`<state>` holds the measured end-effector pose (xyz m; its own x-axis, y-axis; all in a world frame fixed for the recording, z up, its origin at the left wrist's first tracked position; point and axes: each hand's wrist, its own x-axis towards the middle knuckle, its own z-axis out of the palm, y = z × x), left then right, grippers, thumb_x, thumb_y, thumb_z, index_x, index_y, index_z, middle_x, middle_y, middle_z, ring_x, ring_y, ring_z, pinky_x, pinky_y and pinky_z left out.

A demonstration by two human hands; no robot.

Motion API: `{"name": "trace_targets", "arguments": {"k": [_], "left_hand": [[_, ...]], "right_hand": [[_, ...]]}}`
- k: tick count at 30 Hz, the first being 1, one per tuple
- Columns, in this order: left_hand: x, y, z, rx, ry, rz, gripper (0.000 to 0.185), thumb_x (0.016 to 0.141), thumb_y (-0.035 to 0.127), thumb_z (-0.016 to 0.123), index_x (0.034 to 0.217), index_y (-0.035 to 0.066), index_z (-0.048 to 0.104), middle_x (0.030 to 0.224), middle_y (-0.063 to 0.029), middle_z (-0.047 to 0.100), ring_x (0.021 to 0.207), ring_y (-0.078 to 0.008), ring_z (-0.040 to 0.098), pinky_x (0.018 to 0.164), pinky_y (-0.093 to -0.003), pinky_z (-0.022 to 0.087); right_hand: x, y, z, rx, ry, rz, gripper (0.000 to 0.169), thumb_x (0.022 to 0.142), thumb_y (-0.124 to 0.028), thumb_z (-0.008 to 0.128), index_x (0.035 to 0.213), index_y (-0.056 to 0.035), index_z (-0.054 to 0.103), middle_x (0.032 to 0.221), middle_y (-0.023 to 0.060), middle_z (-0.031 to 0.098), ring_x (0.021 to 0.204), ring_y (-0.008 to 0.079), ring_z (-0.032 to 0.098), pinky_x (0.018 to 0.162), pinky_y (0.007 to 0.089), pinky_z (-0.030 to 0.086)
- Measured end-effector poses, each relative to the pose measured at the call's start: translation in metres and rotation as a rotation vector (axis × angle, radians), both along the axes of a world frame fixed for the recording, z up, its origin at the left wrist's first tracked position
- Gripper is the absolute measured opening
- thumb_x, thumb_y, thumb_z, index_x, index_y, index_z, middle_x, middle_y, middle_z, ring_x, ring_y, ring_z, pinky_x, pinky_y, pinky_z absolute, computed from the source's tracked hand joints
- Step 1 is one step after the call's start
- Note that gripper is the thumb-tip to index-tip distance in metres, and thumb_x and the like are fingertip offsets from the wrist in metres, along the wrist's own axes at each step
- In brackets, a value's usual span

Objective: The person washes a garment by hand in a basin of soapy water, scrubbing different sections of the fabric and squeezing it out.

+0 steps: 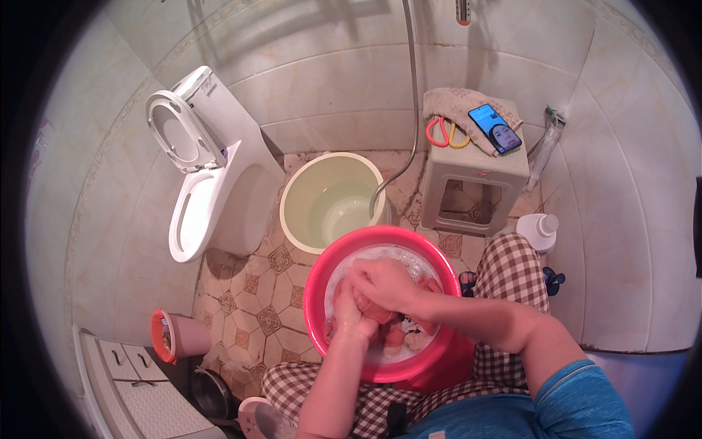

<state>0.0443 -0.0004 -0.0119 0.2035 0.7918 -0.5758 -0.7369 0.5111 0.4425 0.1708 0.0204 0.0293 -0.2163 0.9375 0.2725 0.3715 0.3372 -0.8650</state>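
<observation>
Both my hands are over a red plastic basin [316,307] of sudsy water [403,257]. An orange-pink wet cloth [377,313] is bunched between them. My left hand [351,314] is below and to the left of the cloth, with the palm turned up. From above, my right hand [386,282] presses on it, fingers curled over the left fingers. More orange-pink fabric [394,336] lies half sunk in the suds, with a whitish piece [408,325] beside it. Part of the gripped cloth is hidden behind my hands.
A pale green tub [290,219] of water stands ahead, with a metal shower hose [415,82] dipping in. The toilet [241,192] is at left. A plastic stool [430,186] holds a towel [447,99], scissors [436,137] and phone [485,120]. A white bottle [535,233] and pink bin [192,336] flank me.
</observation>
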Motion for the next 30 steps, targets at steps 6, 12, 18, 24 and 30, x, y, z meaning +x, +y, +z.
{"name": "trace_targets", "arguments": {"k": [6,12,18,24,30], "left_hand": [[-0.012,0.002,-0.045,0.249,0.040,0.058,0.039,0.100,0.037,0.033,0.114,0.007,0.053,0.109,-0.0123,0.058,0.101,-0.0275,0.057,0.092,-0.0436,0.048],[0.011,0.001,0.002,0.049,0.074,0.018,0.036,0.100,0.036,0.036,0.112,0.007,0.054,0.107,-0.0114,0.059,0.099,-0.0262,0.058,0.090,-0.0422,0.049],[0.013,0.001,0.009,0.000,0.064,0.004,0.034,0.099,0.036,0.039,0.111,0.008,0.055,0.105,-0.0104,0.060,0.097,-0.0249,0.059,0.089,-0.0407,0.050],[0.015,0.002,0.012,-0.018,0.060,-0.004,0.032,0.099,0.035,0.042,0.110,0.008,0.055,0.102,-0.0095,0.060,0.094,-0.0236,0.060,0.087,-0.0393,0.050],[0.017,0.001,0.016,-0.037,0.055,-0.015,0.030,0.099,0.034,0.045,0.108,0.008,0.056,0.100,-0.0085,0.061,0.092,-0.0223,0.061,0.086,-0.0379,0.051]], "right_hand": [[-0.019,-0.023,0.000,0.353,-0.011,0.175,0.025,0.088,-0.029,0.060,0.072,-0.0100,0.061,0.064,0.0125,0.060,0.060,0.0331,0.062,0.057,0.0449,0.050],[-0.014,-0.020,-0.004,0.425,-0.102,0.141,0.023,0.086,-0.028,0.062,0.071,-0.0107,0.061,0.063,0.0130,0.060,0.058,0.0328,0.061,0.055,0.0456,0.050],[-0.011,-0.018,0.003,0.359,-0.127,0.111,0.024,0.087,-0.029,0.062,0.072,-0.0100,0.061,0.063,0.0139,0.060,0.058,0.0339,0.062,0.054,0.0458,0.050],[-0.011,-0.017,0.003,0.352,-0.153,0.116,0.025,0.087,-0.029,0.062,0.073,-0.0092,0.061,0.064,0.0147,0.060,0.058,0.0344,0.062,0.054,0.0458,0.050],[-0.011,-0.015,0.003,0.369,-0.178,0.103,0.026,0.088,-0.030,0.061,0.072,-0.0088,0.061,0.064,0.0151,0.060,0.058,0.0348,0.062,0.054,0.0460,0.050]]}}
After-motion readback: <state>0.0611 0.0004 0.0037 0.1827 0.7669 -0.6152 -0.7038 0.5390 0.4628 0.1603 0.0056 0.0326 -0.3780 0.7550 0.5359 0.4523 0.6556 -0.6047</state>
